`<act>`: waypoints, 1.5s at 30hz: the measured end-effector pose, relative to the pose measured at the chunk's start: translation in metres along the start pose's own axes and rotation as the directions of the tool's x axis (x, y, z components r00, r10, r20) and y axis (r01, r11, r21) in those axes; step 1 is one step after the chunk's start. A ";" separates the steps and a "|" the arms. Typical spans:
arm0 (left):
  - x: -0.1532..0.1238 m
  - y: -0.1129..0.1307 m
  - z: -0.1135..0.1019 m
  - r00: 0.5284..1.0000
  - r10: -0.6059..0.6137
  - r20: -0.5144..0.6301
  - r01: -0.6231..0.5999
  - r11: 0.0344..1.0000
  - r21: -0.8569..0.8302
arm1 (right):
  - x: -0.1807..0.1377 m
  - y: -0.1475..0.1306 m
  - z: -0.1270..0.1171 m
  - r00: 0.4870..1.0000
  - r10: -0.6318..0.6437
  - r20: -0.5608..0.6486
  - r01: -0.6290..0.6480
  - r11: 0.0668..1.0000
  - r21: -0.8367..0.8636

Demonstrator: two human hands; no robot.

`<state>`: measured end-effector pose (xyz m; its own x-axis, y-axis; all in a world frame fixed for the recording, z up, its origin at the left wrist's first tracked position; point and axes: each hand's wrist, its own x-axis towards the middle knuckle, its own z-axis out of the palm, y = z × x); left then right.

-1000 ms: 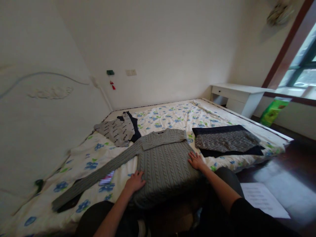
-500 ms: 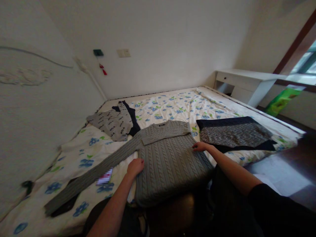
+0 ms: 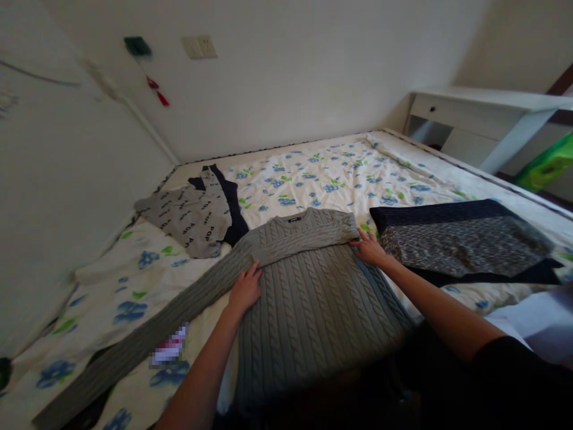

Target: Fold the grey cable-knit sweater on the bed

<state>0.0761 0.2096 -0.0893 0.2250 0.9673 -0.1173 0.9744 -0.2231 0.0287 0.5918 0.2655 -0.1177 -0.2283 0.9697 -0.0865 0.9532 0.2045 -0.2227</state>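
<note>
sweater point(image 3: 308, 292) flat, collar away (sleeve left)

Cable-knit sweater point(image 3: 308, 280) lies flat on bed point(image 3: 322, 167), near edge, 1 sleeve stretched left. Lettered garment point(image 3: 192, 215) behind it to the left. Folded pile point(image 3: 456, 239) just right of it. White table point(image 3: 483, 113) beyond bed, far right, against wall.
</note>
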 end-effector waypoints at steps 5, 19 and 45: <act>0.004 0.005 0.000 1.000 -0.028 -0.012 0.027 0.999 -0.017 | 0.005 0.006 0.013 0.999 0.004 0.049 -0.003 1.000 -0.011; -0.005 0.016 -0.023 0.973 -0.068 0.219 0.046 0.993 0.104 | 0.004 0.014 0.006 0.987 0.147 0.070 -0.148 0.989 0.002; -0.002 0.003 -0.026 0.955 -0.072 0.288 0.065 0.997 0.034 | 0.015 0.022 0.003 0.991 -0.089 0.102 0.090 0.996 -0.012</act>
<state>0.0785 0.2097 -0.0635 0.1449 0.9049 -0.4001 0.9865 -0.1635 -0.0126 0.6090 0.2840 -0.1271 -0.3309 0.9291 -0.1650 0.9309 0.2928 -0.2182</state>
